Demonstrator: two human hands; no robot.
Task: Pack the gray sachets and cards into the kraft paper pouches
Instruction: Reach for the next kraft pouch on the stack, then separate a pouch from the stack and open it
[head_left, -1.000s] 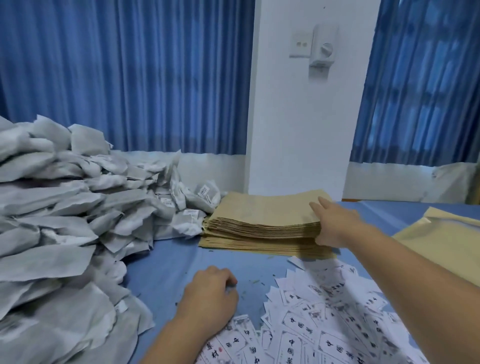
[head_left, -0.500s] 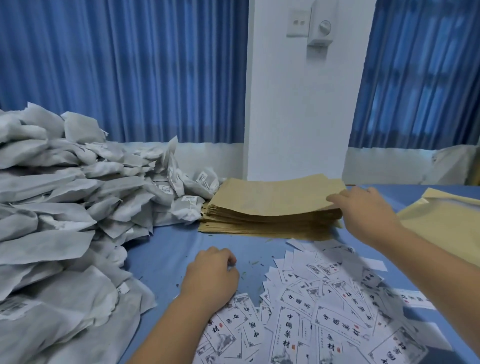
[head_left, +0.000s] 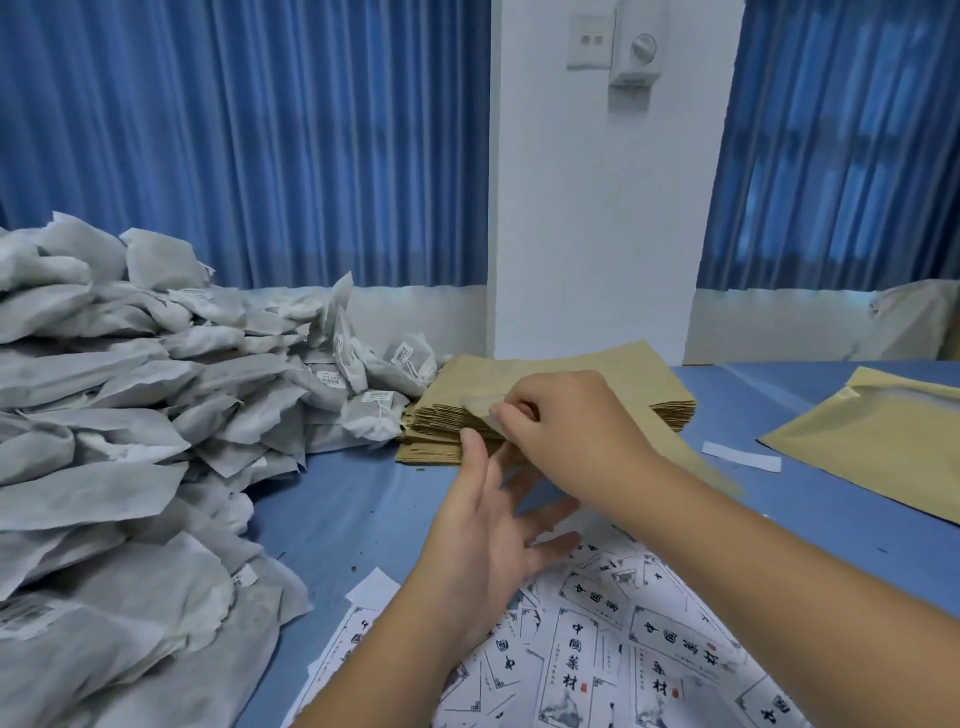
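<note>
A stack of kraft paper pouches (head_left: 613, 371) lies at the middle back of the blue table. My right hand (head_left: 566, 431) pinches the near corner of one kraft pouch (head_left: 480, 413), lifted just off the stack's front; the rest of that pouch is hidden under my forearm. Just below it is my left hand (head_left: 493, 525), palm up with fingers spread and its thumb touching the pouch's edge. A big heap of gray sachets (head_left: 130, 415) fills the left side. Printed white cards (head_left: 597, 654) lie scattered in front of me.
Another flat pile of kraft pouches (head_left: 878, 441) lies at the right edge, with a white paper strip (head_left: 740, 456) beside it. Behind the table stand a white pillar (head_left: 597, 208) and blue curtains. Blue tabletop (head_left: 353, 519) shows between the sachets and the cards.
My right hand moved from the stack's right side to its front, pinching up one pouch. My left hand left the cards, rose and opened under the pouch.
</note>
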